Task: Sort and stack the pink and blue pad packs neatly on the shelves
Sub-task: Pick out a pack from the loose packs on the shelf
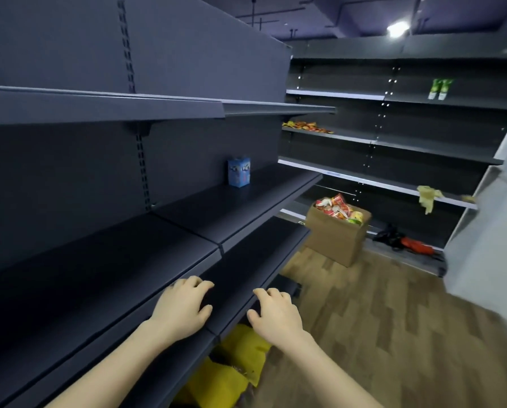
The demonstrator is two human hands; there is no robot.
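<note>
A single blue pad pack (239, 171) stands upright at the back of a dark shelf (231, 207), far from both hands. No pink pack is in view. My left hand (183, 304) rests palm down on the front edge of a lower shelf (240, 278), fingers spread and holding nothing. My right hand (272, 312) lies a little to the right on the same edge, fingers also apart and holding nothing.
Yellow bags (231, 366) lie under the lower shelf below my hands. A cardboard box (336, 234) full of snack packets stands on the wooden floor ahead. Across the aisle, shelving holds snack packets (306, 127), green bottles (439, 89), a yellow cloth (428, 197) and a red tool (417, 246).
</note>
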